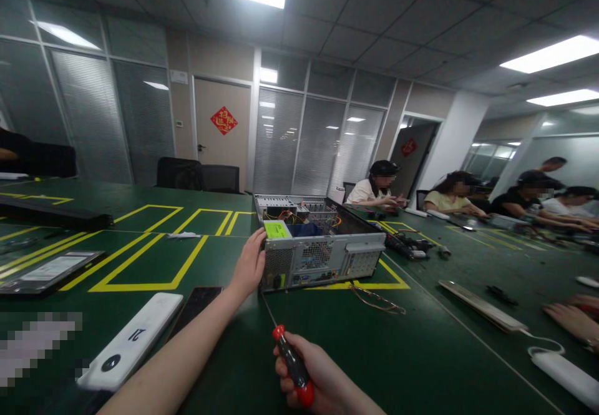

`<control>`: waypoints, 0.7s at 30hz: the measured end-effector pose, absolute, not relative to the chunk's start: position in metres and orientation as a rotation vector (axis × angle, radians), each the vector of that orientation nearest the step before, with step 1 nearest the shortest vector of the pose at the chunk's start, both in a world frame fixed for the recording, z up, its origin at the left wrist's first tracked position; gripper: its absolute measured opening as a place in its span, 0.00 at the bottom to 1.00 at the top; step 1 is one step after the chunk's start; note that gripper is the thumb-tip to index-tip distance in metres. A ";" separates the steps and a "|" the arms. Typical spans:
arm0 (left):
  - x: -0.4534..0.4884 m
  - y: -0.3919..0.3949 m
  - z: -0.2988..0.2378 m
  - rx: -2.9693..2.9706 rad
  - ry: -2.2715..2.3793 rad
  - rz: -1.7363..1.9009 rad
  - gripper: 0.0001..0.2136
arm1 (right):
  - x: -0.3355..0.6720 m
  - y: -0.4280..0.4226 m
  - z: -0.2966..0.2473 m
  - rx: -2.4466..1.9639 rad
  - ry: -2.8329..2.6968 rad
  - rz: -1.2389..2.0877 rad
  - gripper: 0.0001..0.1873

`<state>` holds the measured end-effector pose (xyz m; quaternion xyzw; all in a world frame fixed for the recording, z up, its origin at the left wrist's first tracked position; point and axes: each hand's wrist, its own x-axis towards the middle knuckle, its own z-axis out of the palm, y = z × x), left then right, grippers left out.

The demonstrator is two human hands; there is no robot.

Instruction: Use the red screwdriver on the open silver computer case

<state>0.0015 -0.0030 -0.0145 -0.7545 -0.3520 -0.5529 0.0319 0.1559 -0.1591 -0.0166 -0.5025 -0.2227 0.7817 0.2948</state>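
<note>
An opened desktop computer case (322, 254) lies on the green table ahead of me, its rear panel facing me. Inside it are coloured wires and a power supply with a bright yellow-green label (276, 229). My left hand (250, 264) grips the case's left side at the near corner, its fingers against the metal. Held by the handle in my closed right hand (304, 368) is a red and black screwdriver (291, 357). Its thin shaft points up and left, the tip close to the case's lower left corner; whether it touches cannot be made out.
Left of me lie a white device marked 21 (135, 340), a dark flat object (194, 306) and a drive-like metal part (51, 271). Right of the case are loose cables (377, 297), a long pale bar (482, 306) and a white power strip (566, 377). Several people sit at right.
</note>
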 end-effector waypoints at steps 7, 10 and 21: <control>0.002 -0.005 -0.014 -2.336 -1.091 -1.703 0.20 | 0.158 -0.155 -0.019 -1.307 -0.532 2.076 0.20; 0.002 -0.004 -0.014 -2.333 -1.085 -1.707 0.20 | 0.157 -0.153 -0.021 -1.309 -0.540 2.069 0.19; 0.002 -0.005 -0.013 -2.338 -1.101 -1.702 0.20 | 0.157 -0.151 -0.022 -1.312 -0.509 2.046 0.20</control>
